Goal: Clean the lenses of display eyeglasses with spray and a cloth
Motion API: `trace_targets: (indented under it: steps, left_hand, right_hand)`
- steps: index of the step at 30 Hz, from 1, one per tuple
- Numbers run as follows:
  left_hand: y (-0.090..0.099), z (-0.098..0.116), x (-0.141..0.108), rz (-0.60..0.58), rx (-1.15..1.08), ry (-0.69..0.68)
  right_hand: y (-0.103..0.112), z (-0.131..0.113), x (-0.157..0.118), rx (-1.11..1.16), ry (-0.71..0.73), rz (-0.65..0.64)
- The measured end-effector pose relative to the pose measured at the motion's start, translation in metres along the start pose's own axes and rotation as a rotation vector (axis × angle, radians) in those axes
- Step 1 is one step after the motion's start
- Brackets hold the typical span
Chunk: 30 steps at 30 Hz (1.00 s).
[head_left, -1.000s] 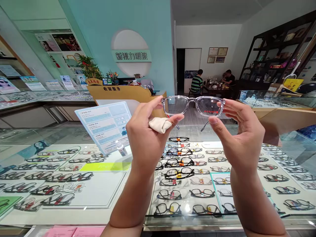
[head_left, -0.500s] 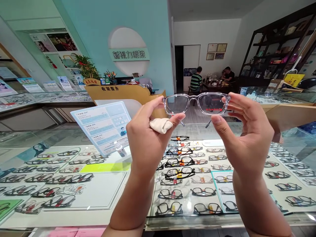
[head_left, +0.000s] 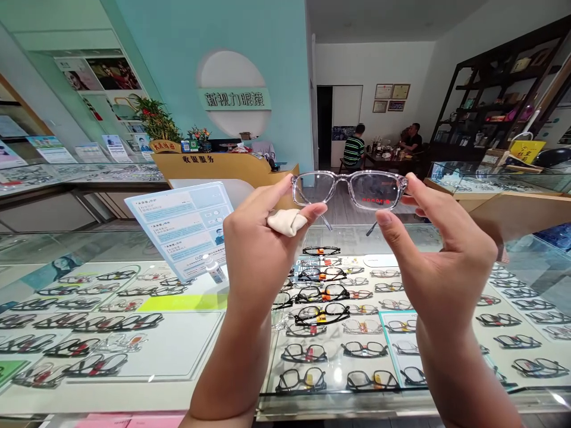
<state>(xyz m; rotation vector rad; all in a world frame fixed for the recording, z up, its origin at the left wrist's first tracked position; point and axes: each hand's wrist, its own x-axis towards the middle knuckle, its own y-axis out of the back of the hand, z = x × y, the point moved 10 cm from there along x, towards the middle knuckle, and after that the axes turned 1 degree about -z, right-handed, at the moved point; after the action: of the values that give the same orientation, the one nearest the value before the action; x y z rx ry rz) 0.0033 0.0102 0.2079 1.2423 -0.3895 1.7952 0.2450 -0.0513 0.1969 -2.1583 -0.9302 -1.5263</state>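
Observation:
A pair of eyeglasses (head_left: 342,178) with a clear greyish frame is held up level in front of me, red lettering on its right lens. My left hand (head_left: 261,244) grips the left end of the frame between thumb and fingers. A folded cream cloth (head_left: 286,222) is also tucked in that hand, beside the thumb. At the other end, my right hand (head_left: 446,238) pinches the frame's corner near the hinge. The temple tips hang down below the lenses. Under both hands lies a glass display counter (head_left: 250,395) with rows of eyeglasses inside.
A light-blue printed sign (head_left: 178,229) leans on the counter at the left, a small bottle (head_left: 215,270) beside it. Behind stands a yellow-fronted cashier desk (head_left: 214,169). Two people sit around a dark table (head_left: 388,157) at the back. Dark shelves (head_left: 499,89) line the right wall.
The eyeglasses and both hands have shifted slightly left in view. My right fingers have moved a little at the frame's corner. Both hands keep hold of the eyeglasses.

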Motion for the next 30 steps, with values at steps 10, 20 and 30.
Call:
trace_targets:
  steps: [10, 20, 30]
  left_hand:
    - [-0.005, 0.0, 0.001, -0.02, 0.004, -0.016]
    - [-0.001, -0.004, 0.0, 0.05, 0.0, 0.017]
    - [0.008, 0.007, -0.003, 0.122, 0.028, -0.062]
  right_hand:
    - [0.003, 0.0, 0.002, -0.01, -0.006, 0.024]
    - [-0.013, 0.017, 0.004, 0.018, -0.071, -0.068]
    - [-0.026, 0.033, 0.005, 0.087, -0.134, -0.152]
